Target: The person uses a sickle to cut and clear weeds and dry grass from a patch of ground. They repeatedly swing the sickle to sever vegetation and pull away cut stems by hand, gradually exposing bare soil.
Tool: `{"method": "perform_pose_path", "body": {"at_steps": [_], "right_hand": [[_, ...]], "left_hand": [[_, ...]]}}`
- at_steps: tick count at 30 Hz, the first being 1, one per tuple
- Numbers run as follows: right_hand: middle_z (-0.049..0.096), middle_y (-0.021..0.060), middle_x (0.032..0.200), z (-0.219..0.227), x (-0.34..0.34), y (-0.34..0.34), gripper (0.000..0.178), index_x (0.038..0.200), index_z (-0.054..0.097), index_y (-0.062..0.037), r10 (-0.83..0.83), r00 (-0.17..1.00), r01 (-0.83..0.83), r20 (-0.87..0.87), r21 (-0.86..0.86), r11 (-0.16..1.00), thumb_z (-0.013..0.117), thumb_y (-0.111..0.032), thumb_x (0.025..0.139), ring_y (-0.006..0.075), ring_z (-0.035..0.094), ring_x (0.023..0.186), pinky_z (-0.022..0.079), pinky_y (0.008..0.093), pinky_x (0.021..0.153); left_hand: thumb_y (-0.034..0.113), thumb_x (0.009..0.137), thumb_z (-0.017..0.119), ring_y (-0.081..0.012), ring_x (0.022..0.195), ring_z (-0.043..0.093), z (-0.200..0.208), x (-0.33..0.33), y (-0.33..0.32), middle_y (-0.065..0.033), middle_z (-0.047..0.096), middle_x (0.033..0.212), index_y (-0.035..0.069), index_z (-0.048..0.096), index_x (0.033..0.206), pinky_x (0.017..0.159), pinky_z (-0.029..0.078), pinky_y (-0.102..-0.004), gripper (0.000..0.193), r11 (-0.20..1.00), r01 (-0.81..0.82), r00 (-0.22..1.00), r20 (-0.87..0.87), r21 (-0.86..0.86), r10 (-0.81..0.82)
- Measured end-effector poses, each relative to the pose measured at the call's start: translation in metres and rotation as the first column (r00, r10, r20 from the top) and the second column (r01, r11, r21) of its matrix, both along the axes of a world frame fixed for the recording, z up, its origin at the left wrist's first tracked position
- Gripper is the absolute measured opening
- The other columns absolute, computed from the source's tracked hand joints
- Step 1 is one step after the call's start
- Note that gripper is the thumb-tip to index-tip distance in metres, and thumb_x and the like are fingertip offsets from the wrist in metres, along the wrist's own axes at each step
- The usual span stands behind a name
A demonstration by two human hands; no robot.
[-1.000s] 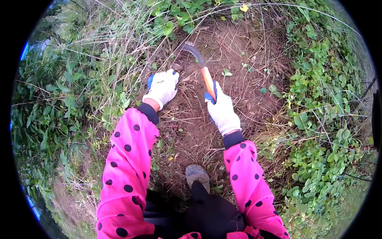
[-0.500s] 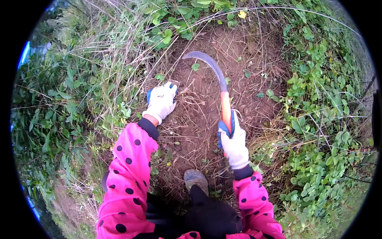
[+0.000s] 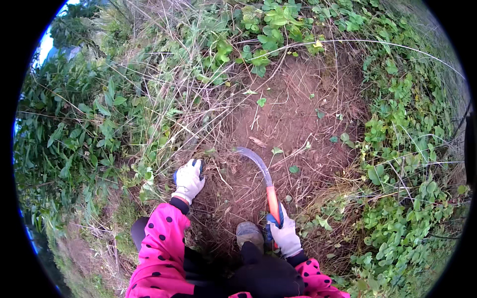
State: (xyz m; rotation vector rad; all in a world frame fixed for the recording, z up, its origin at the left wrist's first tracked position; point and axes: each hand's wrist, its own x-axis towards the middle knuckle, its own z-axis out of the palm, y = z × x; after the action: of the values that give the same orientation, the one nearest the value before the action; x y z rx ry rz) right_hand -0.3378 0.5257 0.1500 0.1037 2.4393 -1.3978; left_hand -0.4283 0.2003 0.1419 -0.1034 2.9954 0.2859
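My right hand (image 3: 284,236), in a white work glove with a blue palm, is wrapped round the orange handle of a sickle (image 3: 259,164). Its curved metal blade arcs up and to the left, the tip close to a patch of dry stalks (image 3: 222,161) at the left edge of the bare soil. To the left of that tip, my gloved left hand (image 3: 189,181) is low among the dry grass, its fingers curled downward. Whatever those fingers hold, if anything, is hidden beneath the glove.
Bare brown soil (image 3: 293,107) strewn with straw spreads ahead. Tangled dry grass (image 3: 184,109) and leafy plants (image 3: 69,129) grow on the left, and low green vines (image 3: 397,233) on the right. My shoe (image 3: 248,233) stands just behind the blade.
The sickle and my right hand have come down toward me, the blade tip ending nearer my left hand. My left hand has shifted lower and slightly left, and the view has tilted.
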Motion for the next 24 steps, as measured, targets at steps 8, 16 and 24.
{"method": "perform_pose_path", "body": {"at_steps": [8,16,24], "right_hand": [[0.060,0.0191,0.081,0.074,-0.206,-0.063,0.056,0.134,0.032,-0.0055,-0.230,0.873,0.211,-0.430,-0.091,0.973,0.056,-0.019,0.085,0.0275,0.059,0.063,0.047,0.0380,0.056],[0.061,0.0247,0.080,0.006,-0.186,-0.121,0.061,0.133,0.029,0.0025,0.045,0.952,-0.026,-0.302,0.067,0.997,0.055,-0.023,0.084,0.0410,0.059,0.072,0.047,0.0457,0.065],[0.061,0.0200,0.071,-0.002,-0.175,-0.124,0.066,0.138,0.017,0.0015,0.206,0.892,-0.059,-0.403,0.347,0.936,0.049,-0.028,0.088,0.0351,0.060,0.061,0.046,0.0451,0.056]], "left_hand": [[0.034,0.064,0.073,-0.0373,0.111,0.044,0.073,-0.003,0.035,-0.0206,0.040,0.127,0.007,0.027,0.137,0.095,0.034,-0.0425,0.091,0.991,0.111,0.969,0.230,-0.070,-0.093],[0.031,0.070,0.072,-0.0373,0.118,0.040,0.150,-0.098,0.054,-0.0215,0.041,0.128,0.001,0.031,0.134,0.098,0.034,-0.0432,0.081,0.996,0.060,0.750,-0.662,0.069,0.000],[0.042,0.076,0.063,-0.0321,0.119,0.041,0.122,-0.233,-0.003,-0.0178,0.046,0.125,0.003,0.029,0.136,0.099,0.024,-0.0553,0.079,0.890,-0.128,0.917,-0.393,-0.438,-0.062]]}}
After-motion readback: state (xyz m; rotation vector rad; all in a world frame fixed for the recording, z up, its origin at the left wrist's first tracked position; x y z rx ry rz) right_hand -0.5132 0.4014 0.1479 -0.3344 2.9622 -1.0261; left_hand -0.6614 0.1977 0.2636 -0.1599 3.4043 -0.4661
